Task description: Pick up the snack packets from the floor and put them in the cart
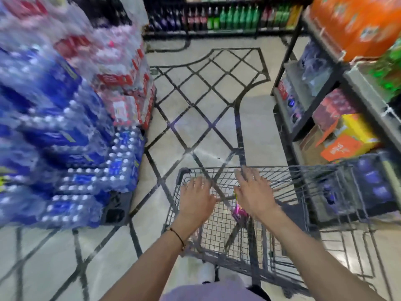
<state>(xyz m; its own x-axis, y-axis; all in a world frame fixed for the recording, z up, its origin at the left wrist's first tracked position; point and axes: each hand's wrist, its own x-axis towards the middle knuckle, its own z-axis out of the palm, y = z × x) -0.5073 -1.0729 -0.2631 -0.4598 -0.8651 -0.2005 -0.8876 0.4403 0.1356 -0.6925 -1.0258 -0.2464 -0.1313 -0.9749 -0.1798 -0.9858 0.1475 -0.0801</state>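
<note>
A grey wire shopping cart [288, 213] stands in front of me on the tiled aisle floor. Both my hands hover over its basket with fingers spread and nothing in them. My left hand [196, 199] is over the basket's left part. My right hand [252, 192] is over its middle. A pink-purple snack packet [238, 210] lies inside the basket, partly hidden under my right hand. No packet shows on the floor in this blurred view.
Stacked shrink-wrapped water bottle packs [65, 127] rise on the left. Metal shelving [338, 105] with boxes and drink packs runs along the right, close to the cart. A shelf of soda bottles [221, 16] closes the far end. The patterned floor [206, 109] stretches ahead.
</note>
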